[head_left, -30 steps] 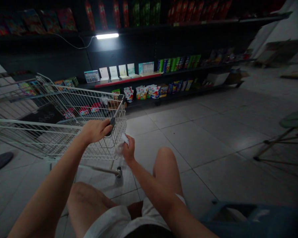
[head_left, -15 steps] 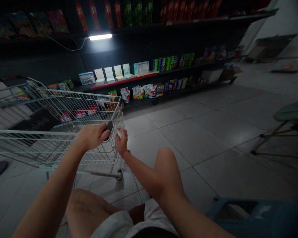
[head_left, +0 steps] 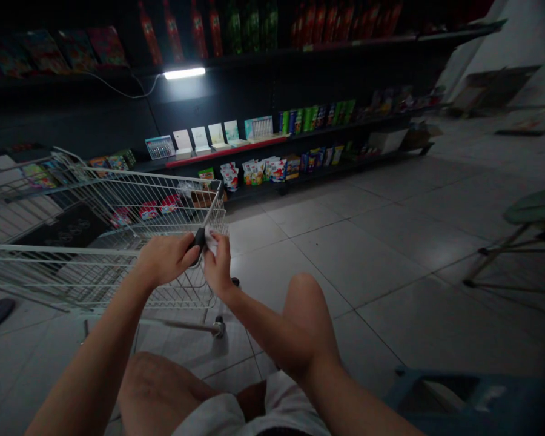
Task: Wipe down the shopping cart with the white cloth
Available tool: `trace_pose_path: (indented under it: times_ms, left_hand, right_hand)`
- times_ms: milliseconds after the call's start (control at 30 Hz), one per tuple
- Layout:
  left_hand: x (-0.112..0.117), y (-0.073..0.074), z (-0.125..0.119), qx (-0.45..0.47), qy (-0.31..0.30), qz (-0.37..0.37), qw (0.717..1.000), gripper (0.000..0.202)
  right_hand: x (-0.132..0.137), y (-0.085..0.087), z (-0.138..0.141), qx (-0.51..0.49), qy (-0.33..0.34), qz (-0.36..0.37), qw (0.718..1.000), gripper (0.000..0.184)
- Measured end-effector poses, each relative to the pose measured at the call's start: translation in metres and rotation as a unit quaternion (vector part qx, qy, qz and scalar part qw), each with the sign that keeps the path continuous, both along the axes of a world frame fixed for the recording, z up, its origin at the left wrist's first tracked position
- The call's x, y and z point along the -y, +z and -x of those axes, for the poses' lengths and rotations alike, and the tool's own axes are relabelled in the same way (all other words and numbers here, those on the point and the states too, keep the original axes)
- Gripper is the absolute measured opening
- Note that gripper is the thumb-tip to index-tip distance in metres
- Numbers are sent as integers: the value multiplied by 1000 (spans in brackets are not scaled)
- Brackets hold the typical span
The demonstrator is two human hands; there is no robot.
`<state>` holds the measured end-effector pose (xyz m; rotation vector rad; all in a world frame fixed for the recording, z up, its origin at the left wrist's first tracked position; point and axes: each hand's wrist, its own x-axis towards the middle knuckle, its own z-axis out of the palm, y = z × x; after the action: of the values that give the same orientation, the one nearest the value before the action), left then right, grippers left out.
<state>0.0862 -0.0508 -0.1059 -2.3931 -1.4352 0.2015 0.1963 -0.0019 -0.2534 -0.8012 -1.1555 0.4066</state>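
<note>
A wire shopping cart [head_left: 177, 297] stands before me on the left, its near end facing my hands. My left hand [head_left: 166, 260] is closed around the black corner piece [head_left: 200, 240] of the cart's rim. Pinched in my right hand [head_left: 218, 263] is a white cloth or tissue [head_left: 210, 241], pressed against the rim just right of that corner. Part of the white piece is hidden behind my fingers, so its exact kind is unclear.
Behind the cart runs a dark store shelf [head_left: 227, 149] with bottles, boxes, cans and snack bags. A lit tube lamp [head_left: 184, 73] hangs there. A blue plastic stool [head_left: 472, 393] is at lower right, a folding stool [head_left: 533, 209] at far right. Tiled floor [head_left: 345, 248] spreads between.
My right hand has moved up and slightly left along the cart's end, bringing the white cloth to the rim by the black corner. My left hand keeps its grip there.
</note>
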Motion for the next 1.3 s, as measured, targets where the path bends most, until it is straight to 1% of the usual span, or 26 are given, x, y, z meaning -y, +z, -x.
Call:
trace_pose_path:
  times_ms: [67,100,133,167,200,233,300,333,367,400,433,467,500,533,633,700,767,833,900,967,1033,1100,1167,1233,1300]
  left_hand:
    - [2,-1,2,1,-4,2,1000,54]
    - [3,-1,3,0,-6,3,1000,56]
    - [4,-2,5,-2,-10,3,1000,57]
    - [5,-2,6,-4,-14,3,1000,58]
    - [5,-3,7,-6,-17,2,1000,58]
    - [6,-3,7,-8,-19,2,1000,58]
    - [8,-4,8,-10,-19,-2,1000,58]
    - [9,-5,9,-10,-19,-6,1000,58]
    - [10,-6,9,-9,-19,-9,1000,59]
    - [11,-7,9,-7,-21,-14,1000,59]
    - [12,-8,10,-4,-24,-20,1000,58]
    - [13,-9,10,-1,-28,-26,999,56]
    - [14,-10,11,2,-33,-30,999,54]
    - [15,-11,12,5,-38,-32,999,52]
    - [21,-12,18,16,-66,-37,997,46]
    - [26,-14,24,28,-92,-45,994,44]
    - [29,-15,31,42,-118,-55,991,43]
    - [32,-16,38,55,-136,-62,987,42]
    - [35,-17,45,61,-141,-57,987,40]
    - [38,-18,52,63,-131,-40,989,40]
    - [42,-16,61,64,-112,-16,991,41]
    - [47,-13,74,71,-86,17,994,41]
    - [52,-6,92,92,-44,64,993,41]
    - [56,3,113,139,4,139,980,43]
    - [61,13,130,199,61,217,954,46]
  right_hand:
    - [40,-1,-2,53,36,-60,996,34]
    - [53,1,-7,71,39,-86,993,34]
    - [59,6,-14,77,27,-105,991,34]
    - [56,14,-21,82,7,-121,989,35]
    - [46,22,-29,96,-7,-144,985,35]
    - [29,31,-35,128,-5,-171,977,35]
    - [-17,48,-46,237,41,-223,945,33]
    - [-42,55,-51,292,65,-233,925,31]
    - [-63,60,-55,332,74,-223,914,30]
    - [-81,65,-58,353,69,-195,913,29]
    - [-92,68,-61,365,58,-163,915,29]
    - [-97,71,-63,379,54,-139,913,30]
    - [-96,74,-64,398,62,-128,906,31]
    - [-90,76,-65,423,79,-130,893,32]
    - [-67,83,-67,498,137,-168,839,35]
    - [-65,88,-71,532,139,-158,820,34]
    - [-78,92,-77,551,113,-114,819,34]
    - [-96,94,-83,554,84,-68,826,33]
    - [-108,93,-84,549,64,-48,832,32]
    - [-109,92,-81,547,54,-48,834,30]
    - [-100,92,-73,542,44,-50,837,29]
    - [-84,91,-62,533,34,-49,844,27]
    - [-64,86,-48,520,24,-51,852,27]
    - [-44,77,-35,507,11,-64,860,27]
    - [-26,70,-27,501,10,-100,860,30]
